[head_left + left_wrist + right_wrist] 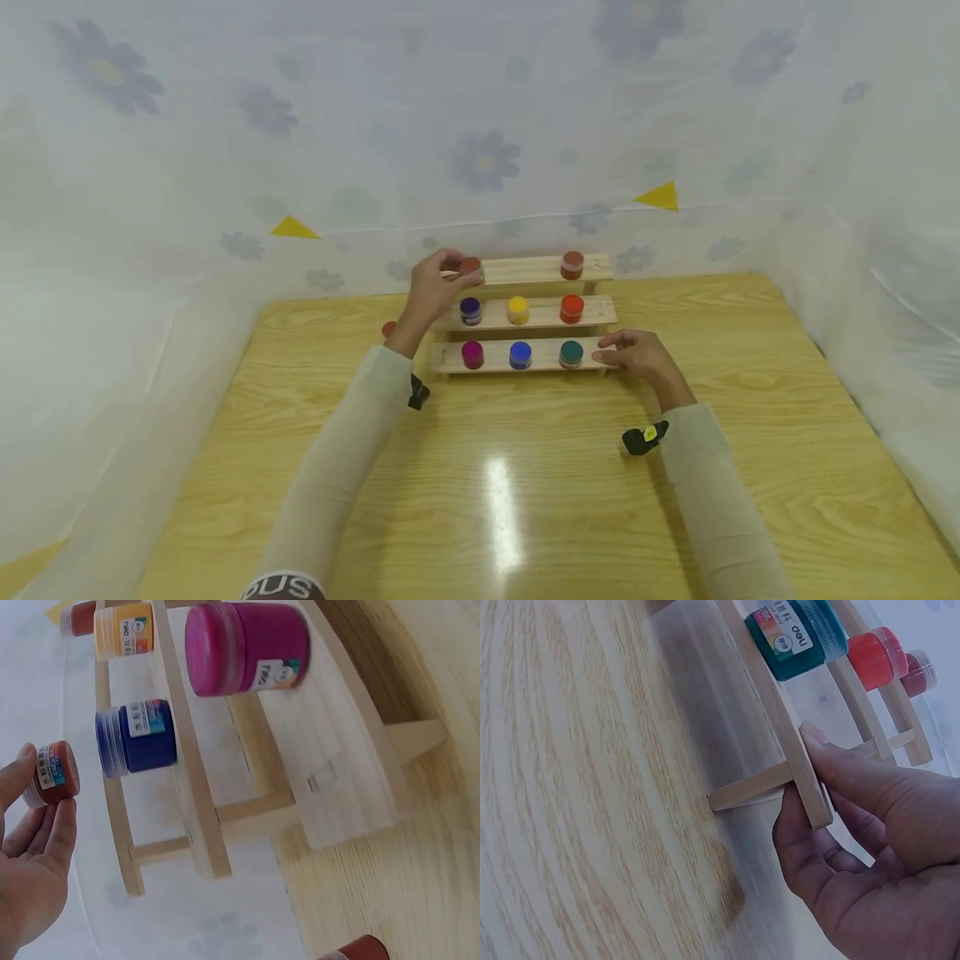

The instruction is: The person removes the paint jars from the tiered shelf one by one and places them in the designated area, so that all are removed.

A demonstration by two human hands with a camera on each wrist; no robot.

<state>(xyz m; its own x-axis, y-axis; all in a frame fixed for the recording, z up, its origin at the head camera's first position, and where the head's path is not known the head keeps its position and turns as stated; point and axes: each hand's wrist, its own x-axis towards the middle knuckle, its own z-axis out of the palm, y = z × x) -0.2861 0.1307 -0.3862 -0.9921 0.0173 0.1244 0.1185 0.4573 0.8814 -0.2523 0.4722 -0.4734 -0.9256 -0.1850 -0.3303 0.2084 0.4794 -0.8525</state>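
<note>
My left hand (pixel 435 287) pinches a brown paint jar (pixel 56 774) between thumb and fingers, at the left end of the top step of a wooden three-step rack (pixel 525 268). In the left wrist view the jar appears apart from the wood. With thumb above and fingers below, my right hand (pixel 877 832) grips the right end of the lowest step. Closest to that hand stands a teal jar (pixel 795 637). The lowest step also carries a magenta jar (pixel 472 355) and a blue jar (pixel 520 355). On the middle step are purple (pixel 470 311), yellow (pixel 517 310) and red (pixel 572 308) jars.
Another brown jar (pixel 572 265) stands at the top step's right end. Left of the rack, partly behind the left forearm, a reddish-brown jar (pixel 388 329) is on the wooden table (pixel 420 492). Flower-patterned sheeting (pixel 360 125) hangs behind and at both sides.
</note>
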